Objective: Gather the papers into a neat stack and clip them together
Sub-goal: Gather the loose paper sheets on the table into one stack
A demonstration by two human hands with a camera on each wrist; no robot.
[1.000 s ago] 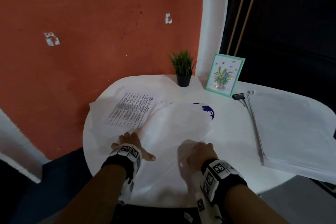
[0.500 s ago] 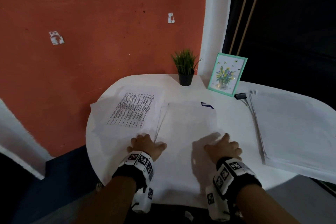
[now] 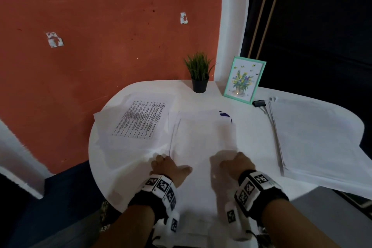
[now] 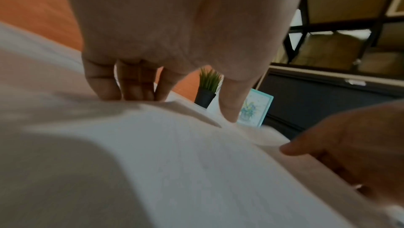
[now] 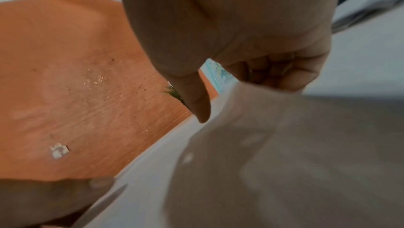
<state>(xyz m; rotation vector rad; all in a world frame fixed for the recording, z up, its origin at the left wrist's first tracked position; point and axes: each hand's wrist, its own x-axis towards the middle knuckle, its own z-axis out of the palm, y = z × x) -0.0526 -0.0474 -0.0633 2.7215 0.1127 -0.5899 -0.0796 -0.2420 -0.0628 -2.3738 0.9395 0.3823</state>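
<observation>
A loose pile of white papers (image 3: 203, 137) lies in the middle of the round white table (image 3: 251, 127), with a blue-printed sheet (image 3: 225, 115) peeking out at its far corner. My left hand (image 3: 171, 165) sits on the pile's near left edge, fingers curled down and thumb on top; in the left wrist view the paper (image 4: 174, 162) bulges up before those fingers (image 4: 135, 85). At the near right edge my right hand (image 3: 235, 164) has curled fingers (image 5: 277, 74), and a lifted paper edge (image 5: 262, 128) runs between them and the thumb. A black binder clip (image 3: 259, 103) lies at the back right.
A sheet of printed columns (image 3: 141, 121) rests on more paper at the table's left. On the right is a thick white stack (image 3: 314, 137), overhanging the edge. A small potted plant (image 3: 199, 74) and a green-framed flower picture (image 3: 244, 79) stand at the back against the orange wall.
The sheet that was coming down over the blue-printed paper now lies flat on the pile. My right hand has slid slightly left and curled its fingers; the left hand has shifted a little right.
</observation>
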